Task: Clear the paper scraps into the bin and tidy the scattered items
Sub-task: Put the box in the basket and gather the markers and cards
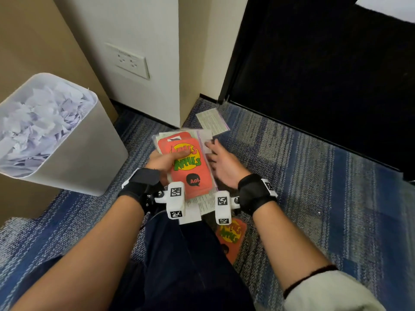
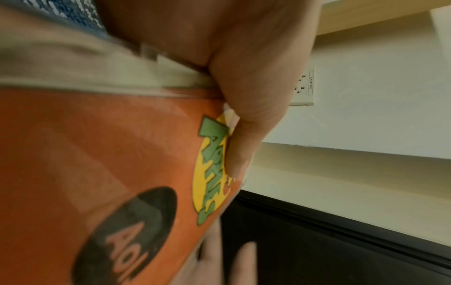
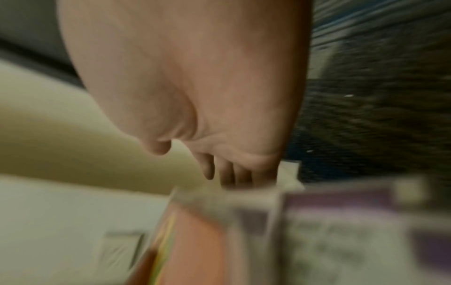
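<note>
My left hand (image 1: pixel 167 160) grips a stack of cards (image 1: pixel 193 176) above the carpet, with the thumb lying across the top card's yellow logo. That top card (image 2: pixel 97 154) is red with green "Apples" lettering and a black "Aol." bubble; pale text cards stick out beneath it. My right hand (image 1: pixel 219 159) is spread, its straight fingers resting against the stack's right edge. The right wrist view is blurred and shows the fingers (image 3: pixel 229 173) at the cards' edge. A white bin (image 1: pixel 89 158) at the left is filled with paper scraps (image 1: pixel 38 122).
A pale printed card (image 1: pixel 212 122) lies on the carpet by the wall corner. Another red card (image 1: pixel 231 237) lies on the floor below my right wrist. A white wall with a socket (image 1: pixel 131 61) stands ahead, and a black panel (image 1: pixel 314 75) to the right. My knee (image 1: pixel 179 265) is below.
</note>
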`<state>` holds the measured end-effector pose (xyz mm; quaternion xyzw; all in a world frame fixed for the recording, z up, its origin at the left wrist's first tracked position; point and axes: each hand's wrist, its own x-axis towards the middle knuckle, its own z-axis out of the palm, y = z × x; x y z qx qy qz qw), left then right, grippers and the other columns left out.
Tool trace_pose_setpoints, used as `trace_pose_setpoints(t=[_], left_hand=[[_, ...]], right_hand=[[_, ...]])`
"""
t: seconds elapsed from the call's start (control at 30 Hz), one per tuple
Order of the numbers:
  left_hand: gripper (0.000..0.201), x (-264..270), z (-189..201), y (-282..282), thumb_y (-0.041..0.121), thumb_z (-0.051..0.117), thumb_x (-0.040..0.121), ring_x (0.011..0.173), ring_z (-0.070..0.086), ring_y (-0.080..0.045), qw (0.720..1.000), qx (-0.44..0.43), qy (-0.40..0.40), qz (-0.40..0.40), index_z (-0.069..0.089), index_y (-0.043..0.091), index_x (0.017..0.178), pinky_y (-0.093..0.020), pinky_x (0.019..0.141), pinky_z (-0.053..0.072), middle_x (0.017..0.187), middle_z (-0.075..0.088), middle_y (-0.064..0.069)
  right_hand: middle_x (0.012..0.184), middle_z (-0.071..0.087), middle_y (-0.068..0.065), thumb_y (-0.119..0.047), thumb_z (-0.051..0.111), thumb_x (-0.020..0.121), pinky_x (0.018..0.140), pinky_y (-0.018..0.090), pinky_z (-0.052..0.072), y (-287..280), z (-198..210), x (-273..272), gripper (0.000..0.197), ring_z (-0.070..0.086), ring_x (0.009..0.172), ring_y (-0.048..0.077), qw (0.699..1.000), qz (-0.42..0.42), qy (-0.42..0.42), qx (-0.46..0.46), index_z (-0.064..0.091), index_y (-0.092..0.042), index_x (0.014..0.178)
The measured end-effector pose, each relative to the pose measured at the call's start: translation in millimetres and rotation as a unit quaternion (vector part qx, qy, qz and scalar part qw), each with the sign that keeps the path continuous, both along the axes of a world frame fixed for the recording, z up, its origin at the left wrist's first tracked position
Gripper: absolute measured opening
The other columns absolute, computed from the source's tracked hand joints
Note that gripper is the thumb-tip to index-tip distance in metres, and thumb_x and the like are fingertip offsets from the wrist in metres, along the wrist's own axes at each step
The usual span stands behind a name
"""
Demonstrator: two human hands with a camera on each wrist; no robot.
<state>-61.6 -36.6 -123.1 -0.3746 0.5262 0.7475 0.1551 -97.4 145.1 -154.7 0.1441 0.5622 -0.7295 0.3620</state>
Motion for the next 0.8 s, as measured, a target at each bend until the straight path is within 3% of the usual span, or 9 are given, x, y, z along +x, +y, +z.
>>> trace_pose_setpoints(t=[0.1,0.2,0.27,0.33,0.4,0.53,0.6,0.73,0.8], left_hand=[[0.046,-0.9,-13.5,-0.4,0.01,0.09,0.062,0.081,0.073,-0.034,0.998,-0.027,-0.044,0.036,0.069,0.0,0.102,-0.058,0.074,0.057,0.091,0.074,-0.018],[0.049,-0.1,-28.3,-3.4,0.011,0.091,0.06,0.075,0.073,-0.034,0.994,-0.029,-0.076,0.068,0.068,0.0,0.102,-0.058,0.07,0.057,0.087,0.074,-0.018],[0.054,0.3,-42.8,-4.0,0.015,0.093,0.055,0.074,0.073,-0.034,0.993,-0.03,-0.091,0.076,0.068,0.002,0.101,-0.057,0.071,0.057,0.089,0.074,-0.017],[0.07,-1.1,-73.6,-7.6,0.027,0.098,0.038,0.073,0.073,-0.034,0.99,-0.041,-0.108,0.076,0.07,0.004,0.098,-0.057,0.072,0.057,0.089,0.075,-0.016],[0.091,-1.8,-101.7,-9.1,0.037,0.097,0.015,0.073,0.073,-0.036,0.988,-0.06,-0.131,0.062,0.07,0.004,0.096,-0.059,0.071,0.056,0.088,0.075,-0.016],[0.059,2.7,-84.6,5.6,0.029,0.096,0.041,0.079,0.073,-0.033,0.988,-0.072,-0.134,0.04,0.066,0.007,0.086,-0.057,0.075,0.057,0.092,0.074,-0.015],[0.042,2.7,-81.4,11.1,0.022,0.093,0.057,0.085,0.072,-0.03,0.986,-0.084,-0.136,0.037,0.063,0.011,0.084,-0.052,0.08,0.058,0.099,0.073,-0.013],[0.043,1.5,-89.5,7.2,0.023,0.093,0.056,0.083,0.072,-0.03,0.986,-0.082,-0.143,0.017,0.066,0.012,0.086,-0.051,0.08,0.058,0.097,0.074,-0.012],[0.045,0.5,-90.9,3.2,0.024,0.092,0.058,0.083,0.072,-0.029,0.986,-0.096,-0.137,0.011,0.068,0.011,0.093,-0.05,0.079,0.058,0.095,0.074,-0.01]], right_hand=[[0.128,0.057,0.016,-0.041,0.049,0.101,0.089,0.043,0.054,39.0,-35.6,12.8,0.038,0.058,0.11,0.03,0.978,-0.052,-0.073,0.19,0.051,-0.013,0.127],[0.107,0.063,0.011,-0.035,0.073,0.087,0.074,0.036,0.054,86.1,-90.1,46.3,0.034,0.059,0.085,0.022,0.9,0.088,-0.131,0.406,0.061,-0.01,0.106],[0.126,0.063,0.006,-0.054,0.084,0.066,0.078,0.028,0.053,104.4,-106.2,70.3,0.082,0.063,0.09,0.019,0.851,0.187,-0.175,0.458,0.059,-0.007,0.128],[0.146,0.048,0.008,-0.07,0.083,0.052,0.094,0.03,0.05,111.2,-115.5,92.2,0.13,0.06,0.115,0.024,0.831,0.157,-0.209,0.49,0.027,-0.007,0.152],[0.156,0.03,0.015,-0.077,0.078,0.051,0.106,0.043,0.043,107.1,-125.8,105.7,0.148,0.044,0.133,0.035,0.812,0.116,-0.211,0.531,-0.004,-0.012,0.155],[0.144,0.034,0.024,-0.056,0.082,0.069,0.095,0.045,0.05,91.3,-157.1,107.9,0.113,0.051,0.121,0.043,0.766,0.127,-0.149,0.612,0.013,-0.015,0.15],[0.134,0.045,0.021,-0.054,0.084,0.066,0.084,0.04,0.053,94.6,-170.6,106.4,0.103,0.058,0.109,0.04,0.779,0.128,-0.131,0.599,0.027,-0.016,0.144],[0.072,0.064,0.0,-0.057,0.08,0.067,0.05,0.019,0.04,122.4,-148.9,84.8,0.048,0.058,0.061,0.016,0.794,0.226,-0.028,0.563,0.069,-0.013,0.083],[0.074,0.068,0.0,-0.039,0.081,0.076,0.052,0.02,0.039,131.4,-124.7,56.7,0.025,0.063,0.067,0.017,0.841,0.189,0.036,0.505,0.071,-0.017,0.08]])
